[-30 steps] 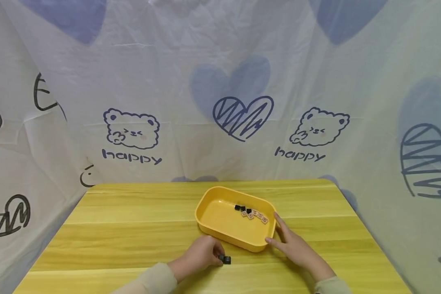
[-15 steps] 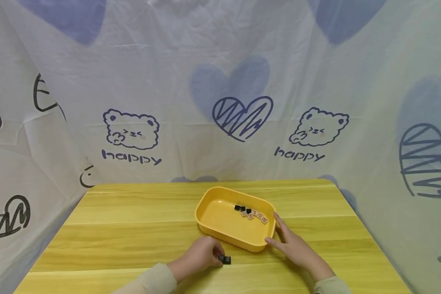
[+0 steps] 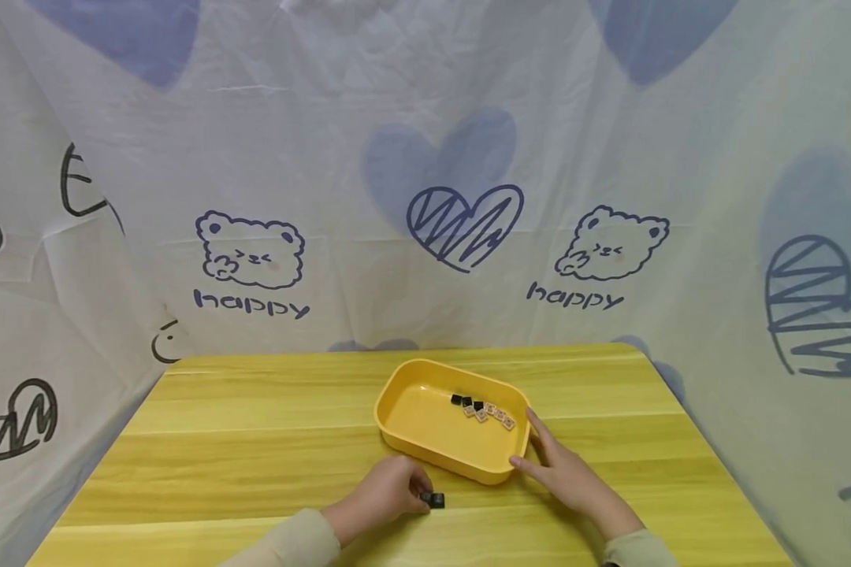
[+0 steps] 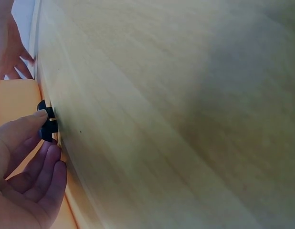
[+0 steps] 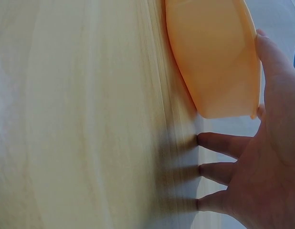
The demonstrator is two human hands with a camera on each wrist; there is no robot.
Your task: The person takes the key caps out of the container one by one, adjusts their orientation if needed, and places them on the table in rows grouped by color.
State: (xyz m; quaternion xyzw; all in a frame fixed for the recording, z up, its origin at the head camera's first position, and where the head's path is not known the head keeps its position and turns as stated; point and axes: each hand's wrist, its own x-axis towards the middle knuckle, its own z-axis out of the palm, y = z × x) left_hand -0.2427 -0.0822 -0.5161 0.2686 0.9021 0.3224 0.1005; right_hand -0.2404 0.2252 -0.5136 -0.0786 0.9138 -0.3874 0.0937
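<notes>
A yellow tray (image 3: 404,437) sits mid-table and holds several small square tiles (image 3: 481,409), some black, some tan. My left hand (image 3: 390,492) rests on the table in front of the tray and pinches a small black tile (image 3: 434,499) against the wood; the left wrist view shows the black tile (image 4: 46,125) under the fingertips (image 4: 38,116). My right hand (image 3: 563,472) lies with straight fingers against the tray's right front corner. In the right wrist view the thumb lies along the tray (image 5: 209,52), and the other fingers (image 5: 219,143) touch the table.
The wooden table (image 3: 255,441) is backed and flanked by a white printed cloth (image 3: 425,197) with bears and hearts. The table's right edge runs close to my right forearm.
</notes>
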